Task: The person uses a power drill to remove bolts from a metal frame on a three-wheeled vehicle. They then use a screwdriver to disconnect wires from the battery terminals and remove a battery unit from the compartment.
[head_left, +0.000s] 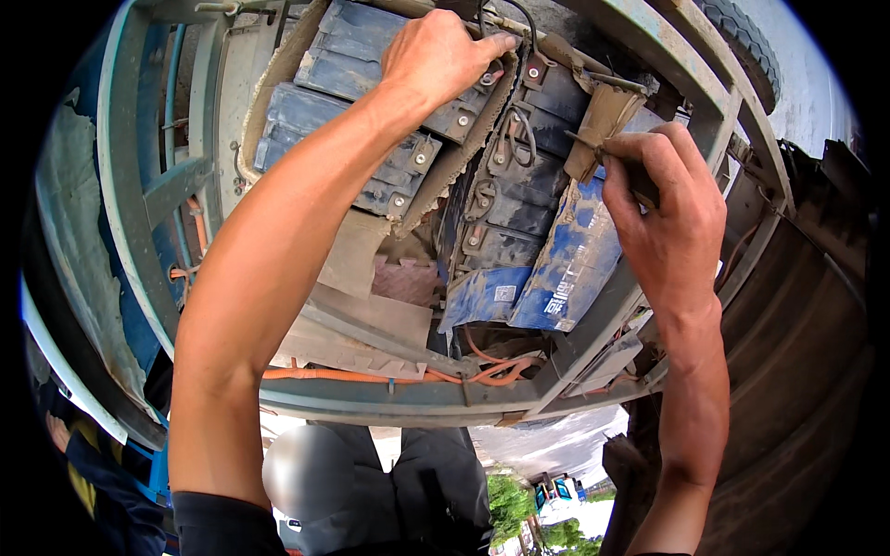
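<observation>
My left hand (434, 57) reaches over the dark battery blocks (343, 60), its fingers curled and the thumb side stretched toward a bolted terminal (489, 79) and a black cable. What its fingertips hold, if anything, is hidden. My right hand (672, 199) is closed in a pinch at the right, beside a torn brown cardboard flap (598, 130). A thin dark piece (582, 141) sticks out from its fingertips; its kind cannot be made out. Below the flap hangs a dirty blue printed carton (570, 264), next to a second row of dusty batteries (514, 199) with bolted terminals and a looped cable.
A grey metal frame (371, 397) surrounds the batteries. Orange conduit (501, 373) runs along its near bar. Ragged cardboard (454, 176) divides the battery rows. At the far right lies a tyre (742, 46); another person's dark sleeve (111, 491) shows at the lower left.
</observation>
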`<state>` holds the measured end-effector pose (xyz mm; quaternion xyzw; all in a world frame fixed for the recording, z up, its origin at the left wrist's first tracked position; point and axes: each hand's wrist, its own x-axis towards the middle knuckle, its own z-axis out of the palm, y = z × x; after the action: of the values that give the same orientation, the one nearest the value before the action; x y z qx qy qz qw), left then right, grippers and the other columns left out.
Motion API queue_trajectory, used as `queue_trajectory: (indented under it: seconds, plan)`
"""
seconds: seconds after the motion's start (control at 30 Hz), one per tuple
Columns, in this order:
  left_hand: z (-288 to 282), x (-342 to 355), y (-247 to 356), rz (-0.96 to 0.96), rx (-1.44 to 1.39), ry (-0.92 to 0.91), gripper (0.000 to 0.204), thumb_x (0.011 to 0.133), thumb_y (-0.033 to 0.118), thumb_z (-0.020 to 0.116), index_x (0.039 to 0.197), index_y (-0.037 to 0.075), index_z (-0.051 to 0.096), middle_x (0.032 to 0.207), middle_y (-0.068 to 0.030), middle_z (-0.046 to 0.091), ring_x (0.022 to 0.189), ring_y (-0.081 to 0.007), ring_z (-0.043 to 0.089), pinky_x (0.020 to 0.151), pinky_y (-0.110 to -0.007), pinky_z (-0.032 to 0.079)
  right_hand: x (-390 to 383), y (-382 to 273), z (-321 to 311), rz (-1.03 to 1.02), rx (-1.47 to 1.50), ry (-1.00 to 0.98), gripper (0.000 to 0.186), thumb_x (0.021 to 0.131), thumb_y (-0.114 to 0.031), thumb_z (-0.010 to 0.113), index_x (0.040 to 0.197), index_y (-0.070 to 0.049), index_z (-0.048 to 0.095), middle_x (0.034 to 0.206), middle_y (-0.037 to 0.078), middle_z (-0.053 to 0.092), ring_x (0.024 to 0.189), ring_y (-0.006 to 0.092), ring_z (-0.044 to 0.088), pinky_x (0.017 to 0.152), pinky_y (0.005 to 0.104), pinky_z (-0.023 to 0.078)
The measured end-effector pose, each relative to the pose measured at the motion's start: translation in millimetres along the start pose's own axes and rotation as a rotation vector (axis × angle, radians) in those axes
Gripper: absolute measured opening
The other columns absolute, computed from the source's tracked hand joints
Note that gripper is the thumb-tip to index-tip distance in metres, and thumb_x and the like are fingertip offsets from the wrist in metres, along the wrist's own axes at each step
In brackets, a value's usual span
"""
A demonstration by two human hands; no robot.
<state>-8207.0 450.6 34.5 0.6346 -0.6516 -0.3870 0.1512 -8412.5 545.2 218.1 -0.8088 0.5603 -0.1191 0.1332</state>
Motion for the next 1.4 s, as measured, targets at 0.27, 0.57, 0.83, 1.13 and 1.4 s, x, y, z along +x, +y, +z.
queue_trajectory:
  seconds: [0.27, 0.57, 0.83, 1.13, 1.4]
  plan:
    - [-15, -16, 18, -0.046, -0.52, 0.158, 0.043, 0.099, 0.033, 0.072, 0.079, -0.005, 0.072, 0.06, -0.0108, 0.059, 0.062, -0.0132, 0.054, 0.06, -0.041, 0.046, -8, 14, 16, 0.184, 0.31, 0.099, 0.014, 0.091, 0.003, 0.079, 0.103, -0.001, 0.074, 0.093, 0.007, 0.067, 0.081, 0.0163, 0.068, 0.073, 0.0288, 0.057]
    - [-144, -159, -117, -0.544, -0.781, 0.419, 0.034, 0.112, 0.034, 0.062, 0.101, 0.002, 0.069, 0.057, 0.0098, 0.031, 0.049, -0.0039, 0.025, 0.046, -0.026, 0.024, -8, 8, 29, 0.134, 0.241, 0.089, 0.016, 0.089, 0.005, 0.079, 0.103, -0.002, 0.073, 0.093, 0.008, 0.066, 0.079, 0.0181, 0.066, 0.068, 0.0306, 0.055]
    - [-148, -229, -275, -0.892, -0.674, 0.504, 0.033, 0.105, 0.034, 0.073, 0.092, 0.003, 0.077, 0.061, 0.0043, 0.05, 0.049, -0.0083, 0.04, 0.046, -0.029, 0.034, 22, -32, 5, -0.138, 0.005, -0.334, 0.032, 0.083, 0.012, 0.075, 0.112, -0.003, 0.071, 0.108, 0.012, 0.065, 0.104, 0.0325, 0.063, 0.09, 0.0411, 0.053]
    - [-89, -174, -337, -0.808, -0.36, 0.336, 0.045, 0.102, 0.04, 0.072, 0.101, -0.004, 0.078, 0.091, -0.0204, 0.078, 0.095, -0.0278, 0.077, 0.084, -0.044, 0.058, 61, -25, -11, 1.097, 0.617, -0.588, 0.057, 0.095, -0.01, 0.067, 0.149, 0.003, 0.056, 0.105, 0.009, 0.071, 0.069, 0.0103, 0.058, 0.054, 0.0248, 0.046]
    - [-70, -168, -350, -0.757, -0.266, 0.261, 0.05, 0.098, 0.035, 0.073, 0.128, -0.004, 0.073, 0.128, -0.0302, 0.072, 0.125, -0.043, 0.067, 0.108, -0.044, 0.051, 82, -19, -21, 1.41, 0.653, -0.736, 0.058, 0.094, 0.0, 0.058, 0.151, -0.006, 0.055, 0.087, -0.003, 0.054, 0.055, 0.0008, 0.033, 0.044, 0.0176, 0.022]
